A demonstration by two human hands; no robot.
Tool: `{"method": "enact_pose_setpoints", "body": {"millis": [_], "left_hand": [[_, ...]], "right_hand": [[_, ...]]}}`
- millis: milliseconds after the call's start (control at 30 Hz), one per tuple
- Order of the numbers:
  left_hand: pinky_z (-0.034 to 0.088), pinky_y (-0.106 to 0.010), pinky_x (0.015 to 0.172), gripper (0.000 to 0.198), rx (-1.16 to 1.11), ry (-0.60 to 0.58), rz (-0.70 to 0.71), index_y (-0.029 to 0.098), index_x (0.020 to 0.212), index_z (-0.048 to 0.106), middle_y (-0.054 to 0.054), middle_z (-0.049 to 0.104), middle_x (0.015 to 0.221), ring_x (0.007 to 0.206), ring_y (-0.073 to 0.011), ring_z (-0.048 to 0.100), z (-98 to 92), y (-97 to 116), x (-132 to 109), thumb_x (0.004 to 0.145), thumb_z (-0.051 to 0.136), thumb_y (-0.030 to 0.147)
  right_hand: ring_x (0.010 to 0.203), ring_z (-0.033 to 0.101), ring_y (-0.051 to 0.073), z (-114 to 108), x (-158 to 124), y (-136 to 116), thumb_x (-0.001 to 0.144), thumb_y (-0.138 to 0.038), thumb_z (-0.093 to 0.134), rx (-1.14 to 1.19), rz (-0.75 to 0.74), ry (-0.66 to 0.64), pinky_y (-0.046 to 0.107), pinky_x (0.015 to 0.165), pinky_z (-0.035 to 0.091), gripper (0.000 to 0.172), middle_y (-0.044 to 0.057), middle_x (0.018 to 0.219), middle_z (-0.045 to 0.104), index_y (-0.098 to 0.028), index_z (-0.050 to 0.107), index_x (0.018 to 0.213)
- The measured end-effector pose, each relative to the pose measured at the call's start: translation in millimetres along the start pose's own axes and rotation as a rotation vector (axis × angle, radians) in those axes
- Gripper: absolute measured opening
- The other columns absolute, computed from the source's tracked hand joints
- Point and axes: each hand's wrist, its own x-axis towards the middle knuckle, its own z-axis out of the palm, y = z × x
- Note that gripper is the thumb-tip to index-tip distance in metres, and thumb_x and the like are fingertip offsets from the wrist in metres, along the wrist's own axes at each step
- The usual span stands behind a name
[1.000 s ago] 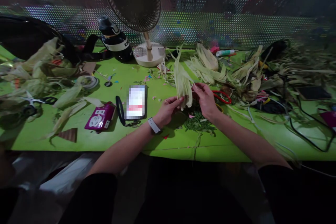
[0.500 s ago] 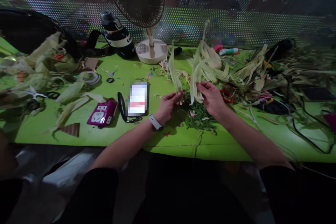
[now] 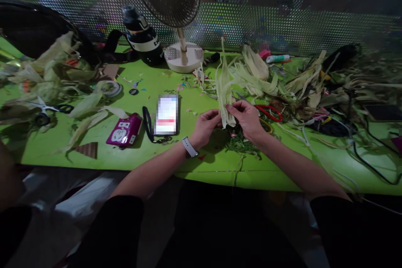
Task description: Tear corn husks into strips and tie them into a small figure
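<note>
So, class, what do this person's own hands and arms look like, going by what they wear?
The left hand and right hand wear no gloves. A pale grey wristband sits on the left; none shows on the right. Plain black-looking sleeves end around the elbows.

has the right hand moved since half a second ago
Yes: judged against the phone on the table, the right hand has shifted left, closer to the left hand.
</note>
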Motion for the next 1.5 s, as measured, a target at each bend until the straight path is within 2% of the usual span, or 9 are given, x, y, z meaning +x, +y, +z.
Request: {"method": "enact_pose_setpoints", "body": {"millis": [167, 300, 400, 633, 767, 933, 1133, 1333, 1500], "left_hand": [[0.052, -0.026, 0.072, 0.033, 0.012, -0.126, -0.005, 0.018, 0.082, 0.081, -0.002, 0.076, 0.079, 0.069, -0.0099, 0.063, -4.0, 1.5, 1.0, 0.059, 0.092, 0.038], [0.049, -0.023, 0.066, 0.033, 0.034, -0.109, -0.024, 0.018, 0.079, 0.081, -0.003, 0.077, 0.077, 0.066, -0.0089, 0.061, -5.5, 5.6, 2.5, 0.056, 0.093, 0.038], [0.05, -0.023, 0.067, 0.033, 0.031, -0.107, -0.032, 0.017, 0.078, 0.081, -0.003, 0.077, 0.078, 0.067, -0.0088, 0.062, -4.6, 7.9, 2.4, 0.056, 0.093, 0.038], [0.051, -0.025, 0.065, 0.033, 0.046, -0.097, -0.034, 0.018, 0.078, 0.079, -0.003, 0.077, 0.079, 0.064, -0.0094, 0.061, -2.0, 7.1, -0.1, 0.057, 0.092, 0.04], [0.051, -0.025, 0.068, 0.033, 0.031, -0.114, -0.042, 0.017, 0.078, 0.079, -0.003, 0.076, 0.077, 0.067, -0.0101, 0.063, -3.3, 6.3, 0.3, 0.057, 0.092, 0.038], [0.053, -0.027, 0.068, 0.033, -0.079, -0.084, -0.075, 0.017, 0.076, 0.075, -0.001, 0.074, 0.079, 0.073, -0.013, 0.066, -3.0, 7.8, -1.0, 0.057, 0.091, 0.039], [0.047, -0.02, 0.064, 0.04, 0.017, -0.183, 0.007, 0.018, 0.088, 0.073, 0.001, 0.07, 0.078, 0.066, -0.0075, 0.059, 1.0, 8.9, -7.1, 0.059, 0.093, 0.037], [0.042, -0.02, 0.058, 0.02, 0.194, -0.196, 0.089, 0.018, 0.076, 0.07, 0.002, 0.065, 0.072, 0.062, -0.0072, 0.053, -6.6, 13.1, 0.0, 0.067, 0.082, 0.031], [0.045, -0.024, 0.058, 0.015, 0.369, -0.194, 0.148, 0.018, 0.071, 0.071, 0.0, 0.063, 0.063, 0.058, -0.0113, 0.055, -18.2, 43.7, 10.7, 0.069, 0.072, 0.032]], "right_hand": [[0.056, 0.051, 0.01, -2.8, 1.5, -0.3, 0.049, -0.058, 0.092, -0.034, -0.039, 0.019, 0.028, 0.055, 0.045, 0.052, -0.006, 0.062, 0.059, -0.022, 0.06, 0.068], [0.057, 0.051, 0.01, -5.7, 3.1, -0.8, 0.046, -0.056, 0.094, -0.013, 0.007, -0.003, 0.027, 0.055, 0.044, 0.052, -0.005, 0.061, 0.06, -0.022, 0.061, 0.067], [0.058, 0.052, 0.011, -5.7, 2.2, -0.7, 0.045, -0.056, 0.094, 0.016, 0.037, -0.02, 0.028, 0.057, 0.045, 0.053, -0.006, 0.062, 0.06, -0.022, 0.06, 0.068], [0.065, 0.056, 0.012, 0.3, -3.6, -0.8, 0.049, -0.055, 0.092, 0.034, -0.038, 0.021, 0.029, 0.066, 0.051, 0.052, -0.005, 0.071, 0.062, -0.023, 0.061, 0.074], [0.063, 0.056, 0.012, 0.8, -3.7, 0.3, 0.047, -0.056, 0.092, 0.061, 0.024, -0.012, 0.03, 0.062, 0.051, 0.055, -0.005, 0.07, 0.062, -0.023, 0.059, 0.076], [0.062, 0.055, 0.012, 0.5, -6.4, 5.2, 0.055, -0.058, 0.089, 0.025, -0.047, 0.023, 0.029, 0.06, 0.049, 0.053, -0.005, 0.073, 0.061, -0.024, 0.056, 0.079], [0.063, 0.055, 0.012, 2.7, -11.5, 4.5, 0.057, -0.054, 0.089, 0.053, -0.039, 0.021, 0.027, 0.06, 0.047, 0.05, -0.006, 0.071, 0.062, -0.024, 0.056, 0.08], [0.078, 0.066, 0.017, -2.6, -1.2, 3.9, 0.053, -0.039, 0.09, 0.121, -0.039, -0.078, 0.033, 0.079, 0.055, 0.049, -0.005, 0.078, 0.07, -0.026, 0.061, 0.09], [0.093, 0.068, 0.017, -6.4, 7.4, 5.9, 0.059, -0.035, 0.083, 0.164, -0.043, -0.056, 0.034, 0.093, 0.055, 0.029, -0.003, 0.088, 0.074, -0.025, 0.07, 0.083]]}}
